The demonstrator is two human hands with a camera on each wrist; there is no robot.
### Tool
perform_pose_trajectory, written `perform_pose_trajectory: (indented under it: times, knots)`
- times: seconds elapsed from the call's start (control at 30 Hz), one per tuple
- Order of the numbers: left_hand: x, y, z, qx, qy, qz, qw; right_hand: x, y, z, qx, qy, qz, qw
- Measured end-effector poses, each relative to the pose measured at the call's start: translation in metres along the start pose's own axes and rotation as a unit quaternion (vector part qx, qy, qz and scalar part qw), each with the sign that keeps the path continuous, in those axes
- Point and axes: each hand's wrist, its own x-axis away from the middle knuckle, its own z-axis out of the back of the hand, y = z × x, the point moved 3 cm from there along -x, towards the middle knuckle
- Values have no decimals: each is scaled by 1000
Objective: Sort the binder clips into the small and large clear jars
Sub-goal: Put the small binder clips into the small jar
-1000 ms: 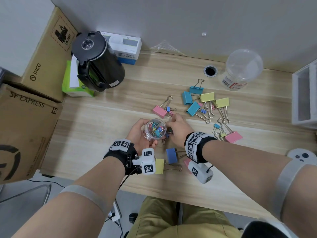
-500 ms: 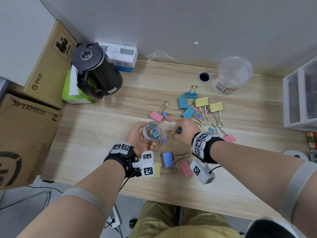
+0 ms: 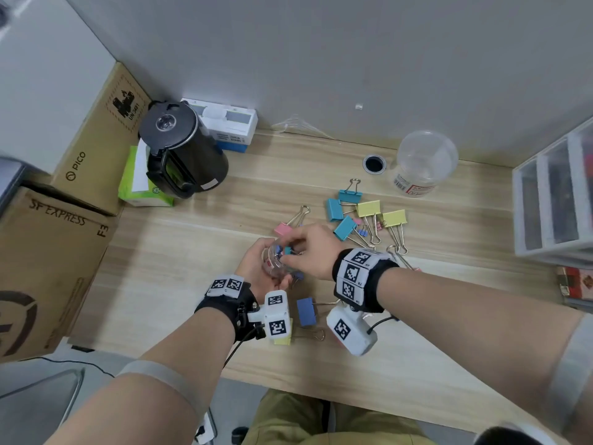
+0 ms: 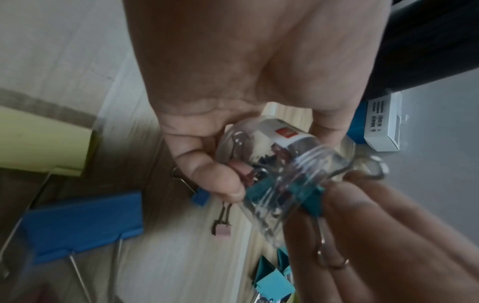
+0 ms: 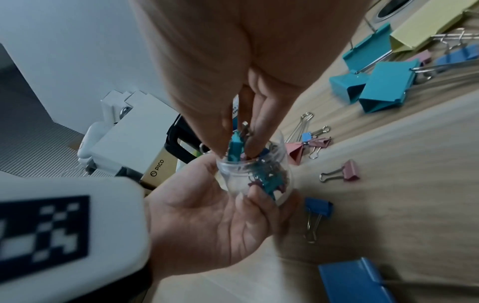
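Teal clip (image 5: 234,146) — at small jar (image 5: 255,174) mouth

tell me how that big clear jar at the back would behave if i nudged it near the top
The large clear jar looks empty and thin-walled, so it is probably light and would slide or tip easily. It seems to stand upside down on its narrower end, which likely makes it top-heavy. Once over, its round body could roll.

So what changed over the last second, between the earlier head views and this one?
The right hand went out to the table, pinched a small teal clip, and has brought it back to the mouth of the small jar, where it is going in. The left hand kept its grip on that jar throughout. The large jar at the back and the large clips stayed on the table.
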Motion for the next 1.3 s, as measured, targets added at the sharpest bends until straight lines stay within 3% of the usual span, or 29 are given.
perform_pose_trajectory:
  times: [0.13, 0.2, 0.27, 0.37, 0.47, 0.57, 0.8, 1.07, 1.3]
  knots:
    - [1, -4, 8, 21, -12, 3, 1000, 10, -6, -2, -127, -34, 17, 991]
    - [2, -5, 13, 18, -11, 5, 1000, 8, -4, 2, -157, -5, 23, 987]
    - [1, -6, 19, 9, -1, 6, 1000, -1, 5, 11, -122, 54, 7, 991]
    - [1, -6, 29, 1, 10, 7, 1000, -11, 21, 27, 20, 123, -39, 991]
    - [-1, -7, 37, -2, -2, 1, 1000, -19, 38, 24, 134, 36, -58, 989]
    - [-3, -9, 46, 11, -10, -2, 1000, -23, 40, 10, 208, -27, -29, 977]
    - [-6, -9, 55, 20, -12, 5, 1000, -31, 54, -7, 286, -57, 8, 956]
    - [-6, -7, 43, -10, -32, 14, 999, -17, 66, -8, 252, 3, 28, 967]
    - [-4, -3, 40, -27, -38, 18, 999, -33, 62, -11, 299, -67, 40, 951]
